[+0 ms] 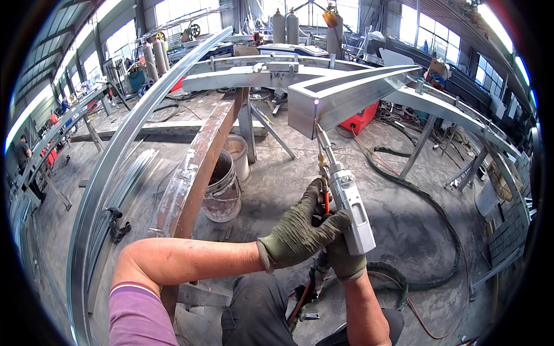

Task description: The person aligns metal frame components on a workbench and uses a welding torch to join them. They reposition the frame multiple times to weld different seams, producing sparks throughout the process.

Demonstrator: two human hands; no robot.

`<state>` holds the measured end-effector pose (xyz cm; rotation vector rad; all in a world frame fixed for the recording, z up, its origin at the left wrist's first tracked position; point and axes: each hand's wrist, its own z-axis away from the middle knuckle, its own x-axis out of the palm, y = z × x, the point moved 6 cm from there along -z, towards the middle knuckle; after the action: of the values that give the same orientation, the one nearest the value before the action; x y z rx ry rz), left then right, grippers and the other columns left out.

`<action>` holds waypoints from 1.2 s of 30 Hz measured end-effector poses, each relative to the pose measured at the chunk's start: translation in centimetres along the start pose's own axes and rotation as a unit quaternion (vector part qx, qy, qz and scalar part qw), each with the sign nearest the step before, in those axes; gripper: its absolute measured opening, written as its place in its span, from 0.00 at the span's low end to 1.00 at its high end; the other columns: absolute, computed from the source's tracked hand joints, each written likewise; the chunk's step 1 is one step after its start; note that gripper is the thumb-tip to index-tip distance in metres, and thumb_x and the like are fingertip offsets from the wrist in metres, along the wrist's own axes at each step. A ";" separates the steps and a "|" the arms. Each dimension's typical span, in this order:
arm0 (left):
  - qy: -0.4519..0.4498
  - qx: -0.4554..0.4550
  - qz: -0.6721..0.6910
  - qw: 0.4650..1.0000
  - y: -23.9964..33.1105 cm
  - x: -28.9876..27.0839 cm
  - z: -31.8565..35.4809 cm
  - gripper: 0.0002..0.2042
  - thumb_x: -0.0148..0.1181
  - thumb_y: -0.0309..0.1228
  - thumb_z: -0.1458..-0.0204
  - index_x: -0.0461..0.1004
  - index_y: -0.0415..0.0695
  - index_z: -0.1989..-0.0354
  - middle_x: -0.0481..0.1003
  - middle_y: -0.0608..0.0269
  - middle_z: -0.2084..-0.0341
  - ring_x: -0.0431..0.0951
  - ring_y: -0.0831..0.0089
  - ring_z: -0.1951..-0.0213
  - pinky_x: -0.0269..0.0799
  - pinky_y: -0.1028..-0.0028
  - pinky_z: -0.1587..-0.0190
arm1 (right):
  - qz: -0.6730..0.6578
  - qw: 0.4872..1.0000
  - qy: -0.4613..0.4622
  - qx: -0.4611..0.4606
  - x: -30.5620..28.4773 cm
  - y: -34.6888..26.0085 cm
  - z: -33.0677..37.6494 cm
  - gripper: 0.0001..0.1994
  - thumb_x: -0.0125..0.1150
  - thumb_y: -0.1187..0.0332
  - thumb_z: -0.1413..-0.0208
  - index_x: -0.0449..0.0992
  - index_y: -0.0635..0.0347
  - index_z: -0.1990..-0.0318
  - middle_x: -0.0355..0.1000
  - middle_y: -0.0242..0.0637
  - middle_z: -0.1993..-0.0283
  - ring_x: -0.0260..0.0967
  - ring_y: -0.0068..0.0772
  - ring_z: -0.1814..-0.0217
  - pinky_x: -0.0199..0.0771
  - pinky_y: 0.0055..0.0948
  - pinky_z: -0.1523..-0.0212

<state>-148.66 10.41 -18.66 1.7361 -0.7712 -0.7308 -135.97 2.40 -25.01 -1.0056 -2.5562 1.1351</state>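
Note:
A grey-white handheld welding gun [353, 216] points up and away from me, its narrow brass-coloured nozzle [324, 138] close to the corner of a silver metal frame [340, 106]. A bright violet-white spot shows on that corner's upright edge, above the nozzle tip. My right hand [344, 256], in a dark green work glove, is wrapped around the gun's body from below. My left hand [295, 230], gloved alike, is closed against the gun's near side by an orange-red tube [326, 202]; its inner fingers are partly hidden.
A rusty brown beam [196, 167] runs beneath the work at left, beside two dirty buckets [223, 193]. A long silver rail [124, 135] curves past farther left. Dark hoses [444, 219] loop over the floor at right. A red box [360, 118] stands behind the frame; gas cylinders [279, 27] stand farther back.

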 end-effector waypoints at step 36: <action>-0.013 0.008 0.004 1.000 0.0 0.2 0.2 0.43 0.68 0.48 0.26 0.50 0.40 0.14 0.75 0.54 0.35 0.77 0.70 0.33 0.76 0.62 0.30 | 0.062 0.998 0.004 -0.031 -0.1 0.1 0.1 0.05 0.69 0.69 0.29 0.86 0.60 0.55 0.81 0.43 0.66 0.84 0.49 0.66 0.81 0.41 0.65</action>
<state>-148.74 10.16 -18.71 1.7399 -0.8022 -0.7455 -135.87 2.33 -25.18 -1.1969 -2.5684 1.0836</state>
